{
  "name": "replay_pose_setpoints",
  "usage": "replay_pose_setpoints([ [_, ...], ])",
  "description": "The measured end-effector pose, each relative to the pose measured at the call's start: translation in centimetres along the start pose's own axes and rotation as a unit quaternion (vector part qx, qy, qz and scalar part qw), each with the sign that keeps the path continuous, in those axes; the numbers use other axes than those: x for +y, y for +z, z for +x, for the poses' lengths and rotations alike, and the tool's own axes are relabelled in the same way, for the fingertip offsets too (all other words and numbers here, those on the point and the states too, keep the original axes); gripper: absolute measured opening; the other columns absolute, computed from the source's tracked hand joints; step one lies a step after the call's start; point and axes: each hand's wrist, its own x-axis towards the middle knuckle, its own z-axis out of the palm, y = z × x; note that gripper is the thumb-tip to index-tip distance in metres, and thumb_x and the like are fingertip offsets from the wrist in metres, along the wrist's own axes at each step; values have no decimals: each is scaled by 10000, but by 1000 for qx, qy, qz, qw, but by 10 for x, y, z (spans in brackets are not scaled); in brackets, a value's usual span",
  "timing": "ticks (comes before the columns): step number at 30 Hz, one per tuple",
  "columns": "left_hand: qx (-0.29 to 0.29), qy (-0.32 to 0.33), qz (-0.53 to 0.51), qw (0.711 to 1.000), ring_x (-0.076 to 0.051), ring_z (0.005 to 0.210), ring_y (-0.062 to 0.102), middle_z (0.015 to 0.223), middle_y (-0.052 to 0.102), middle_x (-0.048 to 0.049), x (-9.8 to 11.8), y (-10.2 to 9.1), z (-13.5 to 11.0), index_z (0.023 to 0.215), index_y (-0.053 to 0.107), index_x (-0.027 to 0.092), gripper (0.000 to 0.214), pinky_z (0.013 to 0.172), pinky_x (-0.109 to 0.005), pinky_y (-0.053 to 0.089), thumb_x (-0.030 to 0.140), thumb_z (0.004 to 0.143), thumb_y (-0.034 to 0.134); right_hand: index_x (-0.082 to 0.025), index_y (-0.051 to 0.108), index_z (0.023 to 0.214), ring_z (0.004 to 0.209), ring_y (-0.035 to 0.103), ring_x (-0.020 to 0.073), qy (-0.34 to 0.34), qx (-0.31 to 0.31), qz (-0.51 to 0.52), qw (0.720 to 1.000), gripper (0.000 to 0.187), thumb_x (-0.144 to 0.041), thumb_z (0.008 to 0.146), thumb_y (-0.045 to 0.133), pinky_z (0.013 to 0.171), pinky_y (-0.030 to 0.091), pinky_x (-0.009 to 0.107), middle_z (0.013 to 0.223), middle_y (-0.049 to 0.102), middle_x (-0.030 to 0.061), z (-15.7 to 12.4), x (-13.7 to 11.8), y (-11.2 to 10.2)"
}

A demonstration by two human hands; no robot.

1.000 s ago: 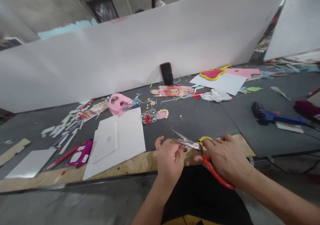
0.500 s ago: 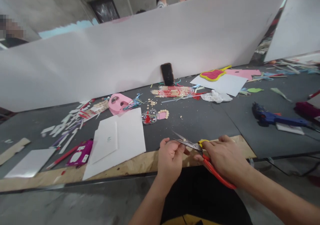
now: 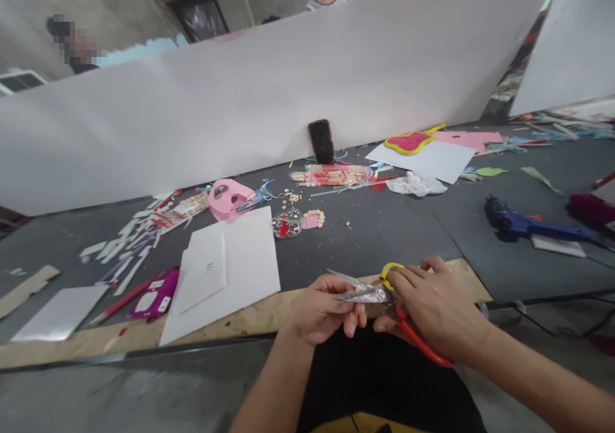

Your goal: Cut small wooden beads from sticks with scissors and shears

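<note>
My right hand is closed around the scissors, which have one yellow and one red handle. Their blades are parted and point left, over the fingers of my left hand. That hand is closed, with thumb and fingers bent together beside the blades. A tiny pale bit shows between the blades; whatever my left fingers pinch is too small and covered to name. Both hands are above the table's wooden front edge. Beyond them lies a small pink piece bordered with pale bits, next to a clear dish of beads.
White sheets and a purple packet lie to the left. A blue glue gun rests at right. Farther back are bundled sticks, crumpled tissue and a phone leaning on the white partition. People stand behind it.
My left hand has turned and shifted slightly left and down, its fingers now lower around the blades. The scissors have swung a little, blades still parted. A person behind the partition moved right.
</note>
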Motion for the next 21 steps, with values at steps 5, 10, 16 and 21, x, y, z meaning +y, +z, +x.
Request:
replay_pose_setpoints([
  [5,63,66,140,986,-134,426,520,504,604,-30,3,8,3,563,628,171,320,550,-297,424,457,703,661,-185,541,789,598,609,220,15,-16,-23,1000,415,-566,898,420,705,287,392,700,668,55,-1,5,-2],
  [10,293,276,537,741,-211,713,638,623,694,-29,-8,20,7,567,618,212,265,970,-489,321,126,784,493,-173,558,804,602,638,247,50,-58,-35,996,418,-522,936,371,669,287,385,686,688,75,1,3,1],
  [16,287,306,549,723,-199,703,639,625,694,-26,-10,20,4,599,637,197,281,917,-443,370,95,806,476,-177,560,794,605,642,244,56,-62,-26,996,414,-505,947,360,651,272,366,682,695,72,3,1,2],
  [21,171,188,351,901,-178,757,644,720,699,-44,7,15,-3,516,631,175,358,715,-269,470,190,850,502,-193,540,759,571,622,221,22,-53,-23,998,411,-506,948,352,652,270,362,678,688,51,6,8,-6],
])
